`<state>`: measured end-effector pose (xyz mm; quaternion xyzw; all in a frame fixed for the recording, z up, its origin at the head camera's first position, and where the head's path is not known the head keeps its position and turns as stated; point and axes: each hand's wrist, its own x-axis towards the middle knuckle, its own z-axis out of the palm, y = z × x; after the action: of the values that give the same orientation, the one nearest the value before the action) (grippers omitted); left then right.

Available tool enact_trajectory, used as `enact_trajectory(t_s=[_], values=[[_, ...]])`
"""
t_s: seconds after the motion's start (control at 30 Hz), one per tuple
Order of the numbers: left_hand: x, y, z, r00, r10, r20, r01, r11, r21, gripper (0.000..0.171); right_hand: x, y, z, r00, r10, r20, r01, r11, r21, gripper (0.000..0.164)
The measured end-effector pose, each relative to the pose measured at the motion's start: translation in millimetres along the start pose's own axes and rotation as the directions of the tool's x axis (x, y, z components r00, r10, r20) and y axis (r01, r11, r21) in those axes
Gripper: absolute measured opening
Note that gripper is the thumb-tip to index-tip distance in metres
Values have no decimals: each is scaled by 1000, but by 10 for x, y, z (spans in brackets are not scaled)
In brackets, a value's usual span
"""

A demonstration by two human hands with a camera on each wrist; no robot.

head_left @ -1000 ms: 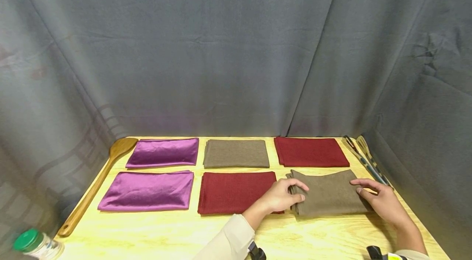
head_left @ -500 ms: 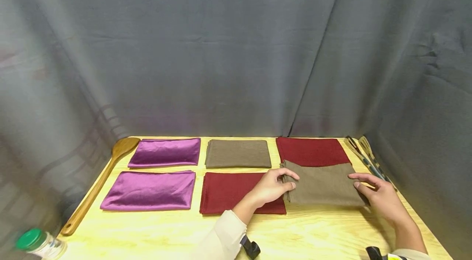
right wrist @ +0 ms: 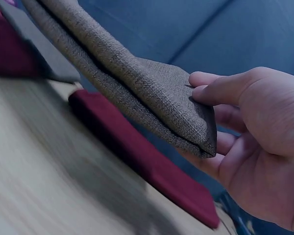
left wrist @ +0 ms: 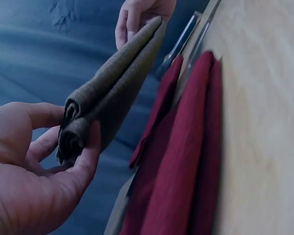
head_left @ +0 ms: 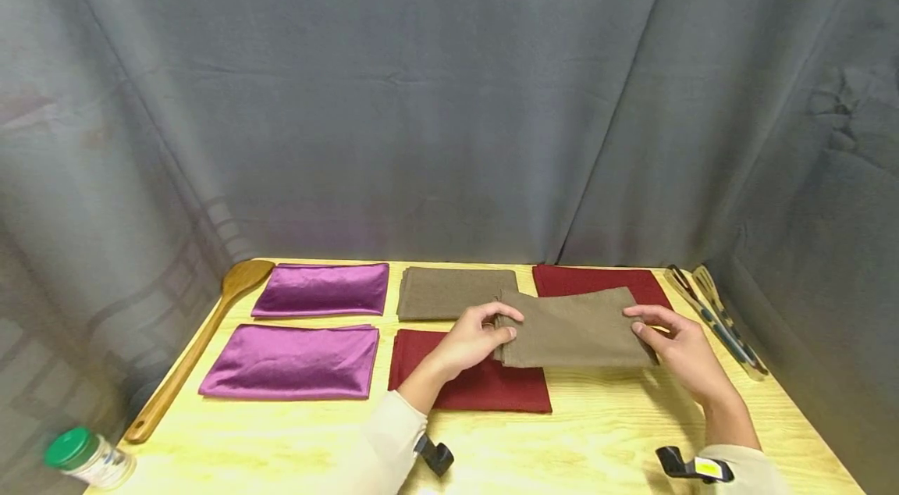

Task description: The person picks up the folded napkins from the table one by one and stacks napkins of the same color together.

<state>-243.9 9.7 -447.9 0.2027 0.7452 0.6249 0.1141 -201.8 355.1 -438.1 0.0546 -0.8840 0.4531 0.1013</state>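
A folded grey-brown cloth (head_left: pixel 572 329) hangs in the air between my two hands, raised off the table. My left hand (head_left: pixel 467 340) grips its left end, thumb on one face and fingers round the layered edge, as the left wrist view shows. At the opposite end my right hand (head_left: pixel 677 347) pinches the cloth (right wrist: pixel 152 93) between thumb and fingers. Below and left of it lies a folded dark red cloth (head_left: pixel 492 393), partly covered by my left hand and the held cloth. Another folded red cloth (head_left: pixel 597 280) lies behind, its front hidden.
A second grey-brown cloth (head_left: pixel 456 292) lies in the back row. Two shiny purple cloths, one behind (head_left: pixel 321 290) and one in front (head_left: pixel 291 362), lie at left. A wooden spatula (head_left: pixel 204 350) runs along the left edge, near a green-lidded jar (head_left: pixel 91 457). Slotted utensils (head_left: pixel 716 315) lie at right.
Both hands have lifted the grey-brown cloth from the front right and carried it leftward and up, so it now overlaps both red cloths in the head view.
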Motion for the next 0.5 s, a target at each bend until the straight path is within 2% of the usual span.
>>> enact_trajectory(t_s=[0.13, 0.27, 0.5], values=[[-3, -18, -198, 999, 6, -32, -7, 1000, -4, 25, 117, -73, 143, 1000, -17, 12, 16, 997, 74, 32], [-9, -33, -345, 995, 12, -95, -13, 1000, -5, 26, 211, -135, 287, 1000, -24, 16, 22, 995, 94, 31], [-48, -103, -553, 969, 7, -248, -15, 999, -32, 31, 376, -224, 566, 998, -61, 5, 60, 994, 95, 27]])
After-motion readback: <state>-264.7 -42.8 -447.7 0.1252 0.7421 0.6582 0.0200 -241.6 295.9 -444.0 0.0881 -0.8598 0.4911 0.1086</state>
